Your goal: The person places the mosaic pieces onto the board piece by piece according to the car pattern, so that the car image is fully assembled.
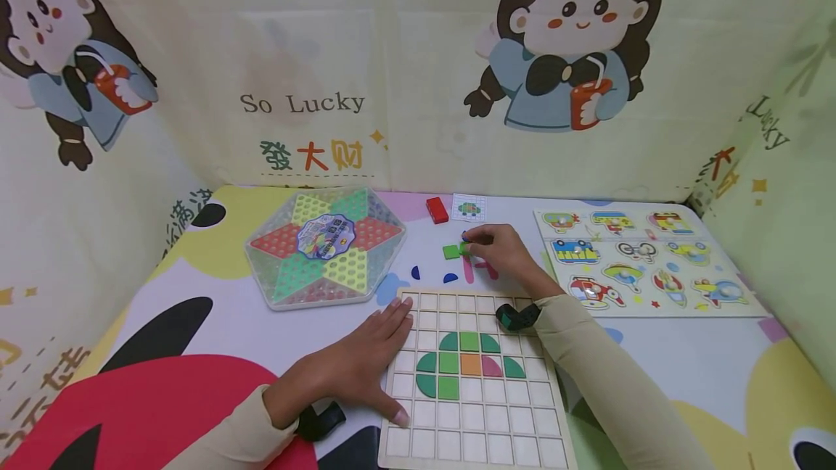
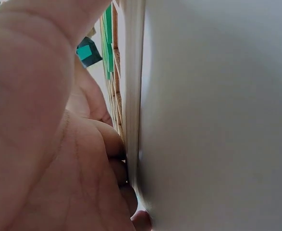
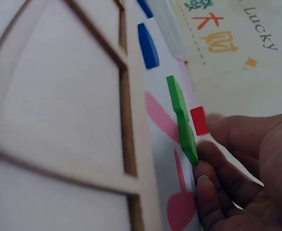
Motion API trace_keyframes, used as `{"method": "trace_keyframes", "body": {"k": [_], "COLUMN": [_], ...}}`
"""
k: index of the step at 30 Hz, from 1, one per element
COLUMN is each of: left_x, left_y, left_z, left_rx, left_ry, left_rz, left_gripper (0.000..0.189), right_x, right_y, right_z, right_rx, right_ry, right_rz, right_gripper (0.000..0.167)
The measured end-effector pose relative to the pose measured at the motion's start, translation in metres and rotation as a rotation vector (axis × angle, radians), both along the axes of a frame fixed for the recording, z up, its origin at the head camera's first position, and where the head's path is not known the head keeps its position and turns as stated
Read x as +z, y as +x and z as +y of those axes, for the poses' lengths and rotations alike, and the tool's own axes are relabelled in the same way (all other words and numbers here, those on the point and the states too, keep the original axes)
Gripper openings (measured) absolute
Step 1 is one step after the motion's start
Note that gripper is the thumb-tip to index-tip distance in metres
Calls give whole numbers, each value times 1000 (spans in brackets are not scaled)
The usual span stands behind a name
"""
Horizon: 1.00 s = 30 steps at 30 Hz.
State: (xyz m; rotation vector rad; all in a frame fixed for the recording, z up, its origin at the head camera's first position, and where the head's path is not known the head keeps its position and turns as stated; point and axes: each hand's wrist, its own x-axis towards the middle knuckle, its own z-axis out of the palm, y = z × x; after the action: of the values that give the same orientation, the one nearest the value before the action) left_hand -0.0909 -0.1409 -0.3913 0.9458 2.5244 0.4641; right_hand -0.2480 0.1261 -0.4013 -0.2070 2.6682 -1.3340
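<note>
A wooden grid board [image 1: 483,441] lies before me, bearing dark green quarter circles [image 1: 427,385], light green squares [image 1: 448,387], an orange square [image 1: 470,364] and a pink quarter circle [image 1: 491,366]. My left hand [image 1: 359,357] rests along the board's left edge, fingers and thumb spread. Beyond the board, my right hand [image 1: 504,256] reaches down with bent fingers and pinches a loose green square [image 3: 188,139]. Another green square [image 1: 451,252] lies against it on the table. The fingers partly hide the pinched square in the head view.
Dark blue half circles [image 1: 451,278] lie behind the board. Further back are a red block [image 1: 437,210] and a small picture card [image 1: 469,207]. A hexagonal star game board [image 1: 385,267] stands left, a vehicle puzzle board [image 1: 646,296] right. A printed curtain [image 1: 418,56] hangs behind.
</note>
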Motion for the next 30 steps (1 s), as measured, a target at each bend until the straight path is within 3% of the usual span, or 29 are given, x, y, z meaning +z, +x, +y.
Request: {"method": "trace_keyframes", "body": {"k": [18,30], "left_x": [2,3], "left_y": [1,1], "left_z": [1,1], "left_rx": [-5,1], "left_ry": [5,-1], "left_rz": [-16,-23], "left_gripper": [123,123], "right_x": [4,11], "right_y": [1,9], "right_z": [-10,-4], "right_rx": [83,102], "right_ry": [194,120], "right_rz": [-7,14], "right_gripper": [29,18]}}
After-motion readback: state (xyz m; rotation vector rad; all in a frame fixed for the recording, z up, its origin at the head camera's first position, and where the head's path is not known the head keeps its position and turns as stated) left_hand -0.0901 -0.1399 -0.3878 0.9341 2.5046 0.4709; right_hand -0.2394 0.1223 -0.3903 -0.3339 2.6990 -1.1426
